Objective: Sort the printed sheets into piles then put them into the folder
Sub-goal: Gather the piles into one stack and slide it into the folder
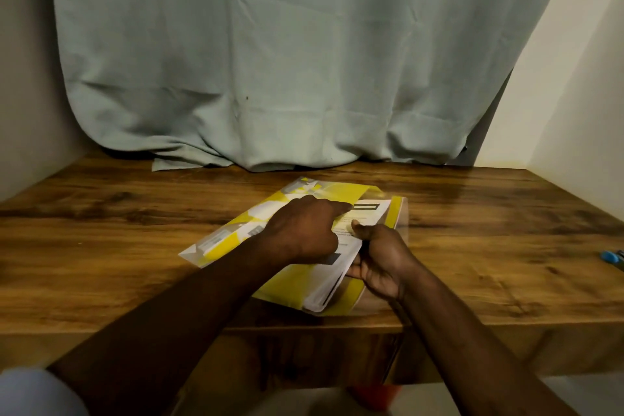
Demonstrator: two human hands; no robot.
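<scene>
On the wooden table (135, 246), the left hand (300, 230) lies knuckles-up across the yellow folder (236, 233), index finger pointing, holding nothing, while the right hand (381, 260) pinches the near edge of the stack of printed sheets (368, 216) lying in the open folder. A grey-green cloth (270, 61) hangs behind the folder, and a blue pen (611, 258) lies well to its right.

Folder (236, 233) on wooden table (118, 246)

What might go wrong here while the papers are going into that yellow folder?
The sheets might buckle or crease, since the right hand grips only their edge while the left hand presses on top. The folder overhangs the table edge near the person, so it might slip off.
</scene>
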